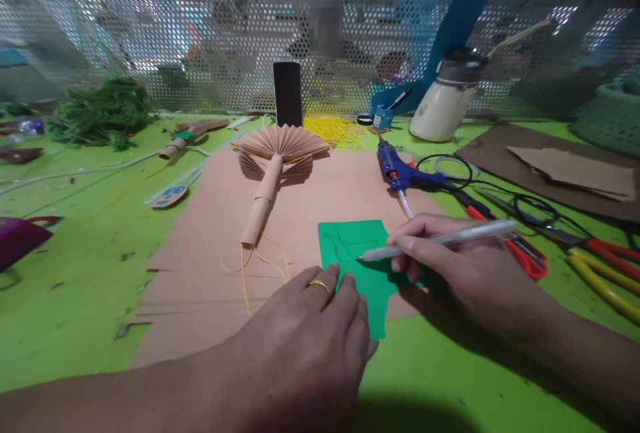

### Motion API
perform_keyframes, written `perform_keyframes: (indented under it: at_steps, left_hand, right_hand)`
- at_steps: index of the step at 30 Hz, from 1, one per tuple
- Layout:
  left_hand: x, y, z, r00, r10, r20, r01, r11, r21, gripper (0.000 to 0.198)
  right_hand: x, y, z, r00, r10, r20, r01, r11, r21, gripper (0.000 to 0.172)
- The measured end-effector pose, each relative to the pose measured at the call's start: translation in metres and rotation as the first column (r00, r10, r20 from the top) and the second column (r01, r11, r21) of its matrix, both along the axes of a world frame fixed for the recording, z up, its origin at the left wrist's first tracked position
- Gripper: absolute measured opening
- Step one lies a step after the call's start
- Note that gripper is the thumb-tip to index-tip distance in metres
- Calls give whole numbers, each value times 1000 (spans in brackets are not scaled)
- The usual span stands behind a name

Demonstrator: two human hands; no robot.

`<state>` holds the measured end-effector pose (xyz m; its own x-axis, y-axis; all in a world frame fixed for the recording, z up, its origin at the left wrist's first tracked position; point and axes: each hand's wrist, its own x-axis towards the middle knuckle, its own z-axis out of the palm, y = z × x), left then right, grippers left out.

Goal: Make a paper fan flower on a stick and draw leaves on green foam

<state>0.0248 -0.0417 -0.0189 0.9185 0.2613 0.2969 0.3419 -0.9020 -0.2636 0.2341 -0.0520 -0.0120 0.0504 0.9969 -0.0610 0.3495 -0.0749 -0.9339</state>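
My right hand (pixel 450 259) is closed around a pale grey pen (pixel 470 233), whose dark tip meets a piece of green paper (pixel 360 246). Faint dark lines are drawn on the paper near the tip. My left hand (pixel 320 326), with a gold ring, lies over the paper's lower left edge, fingers stretched out to hold it down. Beneath are stacked brown paper sheets (pixel 200 219). Upon them, beyond my left hand, rests a pleated brown paper fan (pixel 280 143) with a rolled paper handle and yellow string trailing from its end.
Right of the sheets lie a blue glue gun (pixel 393 166), a red cutter (pixel 525 253) and scissors with yellow and red handles (pixel 605 279). A phone (pixel 288 94) and a white jug (pixel 443 106) stand at the back before a perforated metal screen (pixel 225 33). Green strips (pixel 100 109) are heaped left.
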Motion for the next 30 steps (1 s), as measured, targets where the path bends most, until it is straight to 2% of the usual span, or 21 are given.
perform_keyframes:
  at_steps: [4,17,25,30]
  left_hand:
    - [-1,-3,5,1000,-5,-15,5,1000,-7,39]
    - [-1,1,-2,1000,9,-4,-9,1000,-16,33]
    - [-4,-2,-1,1000,-20,-4,21,1000,16,36]
    - [-1,0,-1,1000,1,-26,-1,1000,2,35]
  right_hand:
    - [1,1,0,999,-35,-2,35,999,15,17]
    - [-3,-1,-3,996,91,-7,-91,995,51,20]
    - [1,-1,1,999,-31,36,30,999,18,19]
    - [-2,1,-1,1000,13,28,-14,999,46,19]
